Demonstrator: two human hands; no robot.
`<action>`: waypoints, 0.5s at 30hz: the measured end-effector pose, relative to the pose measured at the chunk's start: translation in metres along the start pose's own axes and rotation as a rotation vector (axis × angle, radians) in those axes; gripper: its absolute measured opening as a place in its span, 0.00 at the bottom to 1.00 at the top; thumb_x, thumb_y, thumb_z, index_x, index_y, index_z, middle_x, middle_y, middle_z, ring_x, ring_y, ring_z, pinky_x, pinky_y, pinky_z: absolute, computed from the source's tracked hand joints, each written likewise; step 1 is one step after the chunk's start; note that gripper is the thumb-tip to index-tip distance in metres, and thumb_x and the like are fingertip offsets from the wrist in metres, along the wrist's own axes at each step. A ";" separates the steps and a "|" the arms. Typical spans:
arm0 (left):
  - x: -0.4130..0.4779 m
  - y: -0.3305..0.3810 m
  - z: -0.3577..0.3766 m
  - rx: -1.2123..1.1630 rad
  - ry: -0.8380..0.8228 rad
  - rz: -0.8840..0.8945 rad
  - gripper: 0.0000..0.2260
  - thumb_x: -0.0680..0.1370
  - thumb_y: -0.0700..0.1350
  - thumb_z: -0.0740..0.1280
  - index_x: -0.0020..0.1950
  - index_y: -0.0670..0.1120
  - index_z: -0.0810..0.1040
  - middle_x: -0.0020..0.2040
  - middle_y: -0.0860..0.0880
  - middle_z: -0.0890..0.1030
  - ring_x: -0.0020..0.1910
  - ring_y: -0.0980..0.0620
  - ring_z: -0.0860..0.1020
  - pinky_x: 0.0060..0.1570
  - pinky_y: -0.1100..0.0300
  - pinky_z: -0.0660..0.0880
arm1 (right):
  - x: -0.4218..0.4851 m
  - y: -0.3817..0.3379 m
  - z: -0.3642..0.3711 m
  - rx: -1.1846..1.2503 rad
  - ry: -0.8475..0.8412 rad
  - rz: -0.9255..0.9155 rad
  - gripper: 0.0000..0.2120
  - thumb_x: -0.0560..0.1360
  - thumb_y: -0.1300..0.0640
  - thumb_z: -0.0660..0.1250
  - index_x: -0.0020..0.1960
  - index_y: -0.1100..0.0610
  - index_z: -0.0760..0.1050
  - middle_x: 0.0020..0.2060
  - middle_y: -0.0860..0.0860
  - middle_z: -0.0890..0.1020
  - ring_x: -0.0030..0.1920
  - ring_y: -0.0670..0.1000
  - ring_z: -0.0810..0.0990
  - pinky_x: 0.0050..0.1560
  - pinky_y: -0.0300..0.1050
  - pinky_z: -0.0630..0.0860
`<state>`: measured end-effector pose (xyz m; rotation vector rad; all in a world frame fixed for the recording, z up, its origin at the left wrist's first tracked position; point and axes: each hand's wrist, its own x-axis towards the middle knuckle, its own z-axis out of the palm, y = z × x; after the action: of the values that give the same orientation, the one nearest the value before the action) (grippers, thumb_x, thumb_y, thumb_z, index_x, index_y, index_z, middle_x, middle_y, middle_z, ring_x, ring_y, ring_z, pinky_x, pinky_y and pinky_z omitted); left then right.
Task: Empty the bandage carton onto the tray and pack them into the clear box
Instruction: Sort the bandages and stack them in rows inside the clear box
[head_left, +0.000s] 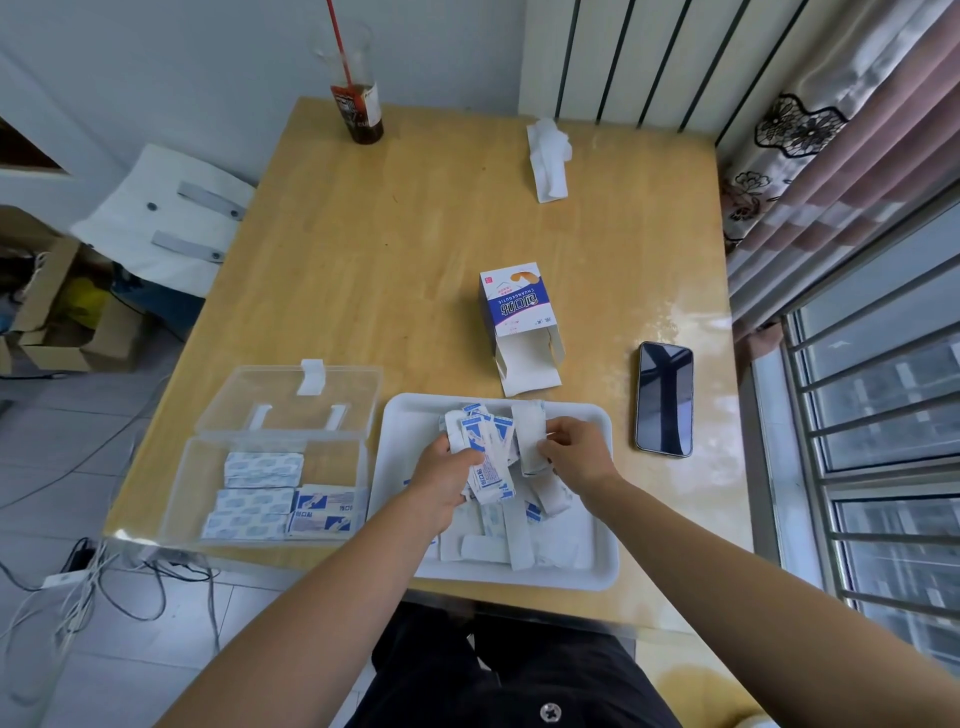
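Lower left of frame: clear box (270, 483), lid open, several bandage stacks already laid in. Centre: tray (597, 566), loose bandages (519, 540) scattered on it. Left hand (441, 478) is clenched on a bunched sheaf of bandages; right hand (576, 449) is pinched on one white strip. Light, floppy, slick wrappers, best squared up and gripped by the long edges. Above the tray: carton (519, 322), flap open, apparently emptied.
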<state>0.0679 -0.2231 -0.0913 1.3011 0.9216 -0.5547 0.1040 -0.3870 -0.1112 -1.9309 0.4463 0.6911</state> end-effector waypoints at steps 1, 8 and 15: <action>0.000 -0.001 -0.001 -0.010 0.016 -0.001 0.13 0.79 0.35 0.62 0.61 0.46 0.75 0.57 0.43 0.80 0.51 0.44 0.79 0.48 0.51 0.77 | 0.000 0.002 -0.001 -0.021 0.014 0.005 0.07 0.76 0.64 0.62 0.47 0.57 0.77 0.44 0.54 0.81 0.43 0.52 0.75 0.46 0.46 0.72; 0.001 0.000 -0.009 -0.079 0.068 0.000 0.12 0.78 0.34 0.61 0.59 0.46 0.75 0.55 0.43 0.81 0.46 0.45 0.80 0.44 0.54 0.77 | 0.000 0.010 -0.009 -0.178 0.088 0.001 0.12 0.73 0.66 0.59 0.51 0.67 0.78 0.47 0.64 0.82 0.38 0.51 0.72 0.39 0.42 0.68; -0.004 0.004 -0.008 -0.095 0.057 0.020 0.12 0.79 0.34 0.60 0.58 0.46 0.75 0.54 0.44 0.80 0.49 0.45 0.79 0.38 0.58 0.76 | -0.006 0.007 -0.010 -0.477 0.287 -0.348 0.11 0.74 0.64 0.63 0.53 0.56 0.81 0.48 0.51 0.78 0.41 0.51 0.77 0.41 0.47 0.76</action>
<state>0.0667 -0.2153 -0.0857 1.2441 0.9703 -0.4546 0.0978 -0.3986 -0.1088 -2.4956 0.1095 0.3061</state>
